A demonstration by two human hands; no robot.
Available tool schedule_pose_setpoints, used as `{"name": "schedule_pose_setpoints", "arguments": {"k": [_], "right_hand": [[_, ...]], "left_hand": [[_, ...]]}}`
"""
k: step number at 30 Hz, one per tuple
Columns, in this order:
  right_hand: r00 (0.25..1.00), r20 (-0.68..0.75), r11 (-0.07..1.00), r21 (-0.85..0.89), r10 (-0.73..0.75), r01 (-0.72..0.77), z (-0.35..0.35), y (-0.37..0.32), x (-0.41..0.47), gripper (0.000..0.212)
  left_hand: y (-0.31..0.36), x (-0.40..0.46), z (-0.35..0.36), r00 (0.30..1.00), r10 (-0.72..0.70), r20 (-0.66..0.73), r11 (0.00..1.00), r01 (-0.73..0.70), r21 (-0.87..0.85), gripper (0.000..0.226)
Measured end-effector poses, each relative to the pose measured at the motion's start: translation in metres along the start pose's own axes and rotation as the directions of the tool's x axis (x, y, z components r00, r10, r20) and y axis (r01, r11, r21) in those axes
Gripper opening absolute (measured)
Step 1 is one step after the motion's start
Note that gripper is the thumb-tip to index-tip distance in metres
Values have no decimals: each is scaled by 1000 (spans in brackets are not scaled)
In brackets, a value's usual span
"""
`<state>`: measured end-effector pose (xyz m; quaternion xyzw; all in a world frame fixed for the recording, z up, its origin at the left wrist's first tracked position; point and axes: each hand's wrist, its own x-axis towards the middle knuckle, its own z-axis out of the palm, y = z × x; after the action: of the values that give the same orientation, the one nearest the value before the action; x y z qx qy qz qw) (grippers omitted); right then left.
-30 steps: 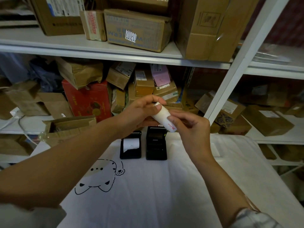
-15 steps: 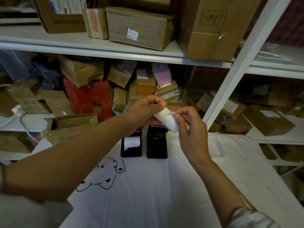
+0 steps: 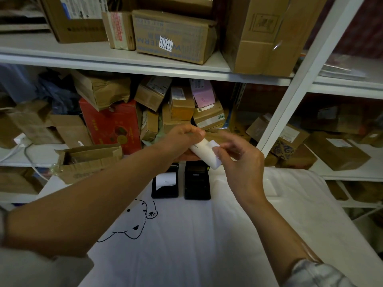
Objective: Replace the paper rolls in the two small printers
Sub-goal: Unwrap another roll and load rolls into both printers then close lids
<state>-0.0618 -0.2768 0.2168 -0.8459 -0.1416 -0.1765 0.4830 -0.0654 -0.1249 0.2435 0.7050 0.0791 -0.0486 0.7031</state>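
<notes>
Fresh white cylindrical paper roll, gripped aloft by left hand over two small black printers on white cloth-covered tabletop; right hand fingers pinch its loose end, seemingly freeing it; next, seating in right-hand, paperless printer.

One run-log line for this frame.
left hand holds white paper roll | right hand pinches its loose end | above two black printers

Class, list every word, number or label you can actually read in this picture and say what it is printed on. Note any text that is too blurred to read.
"113102": upside-down white sticker on a top-shelf cardboard box.
Large faded blue letters on that box: partly hidden, unreadable.
Red box: yellow print, too blurred.
Paper roll: tiny print, unreadable.
Labels on the other parcels: too small or blurred.
</notes>
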Motion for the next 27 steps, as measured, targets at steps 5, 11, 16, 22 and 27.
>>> {"name": "schedule_pose_setpoints", "arguments": {"k": [5, 11, 16, 22, 27], "right_hand": [[997, 70, 999, 38, 35, -37, -1, 2, 1, 52], [994, 102, 998, 46, 48, -53, 2, 6, 5, 44], [997, 30, 977, 199, 68, -72, 2, 5, 1, 16], [995, 7, 994, 25, -104, 104, 6, 10, -7, 12], [995, 42, 995, 55, -86, 84, 4, 12, -8, 7]], "left_hand": [[-2, -1, 1, 1000, -8, -16, 1000, 8, -24, 14], [1, -2, 2, 999, 36, 26, 996, -34, -80, 22], [0, -2, 2, 1000, 28, 14, 996, -27, -88, 14], [-1, 3, 4, 999, -37, -24, 996, 35, -82, 18], [-5, 6, 1, 992, -123, -17, 992, 123, 3, 35]]}}
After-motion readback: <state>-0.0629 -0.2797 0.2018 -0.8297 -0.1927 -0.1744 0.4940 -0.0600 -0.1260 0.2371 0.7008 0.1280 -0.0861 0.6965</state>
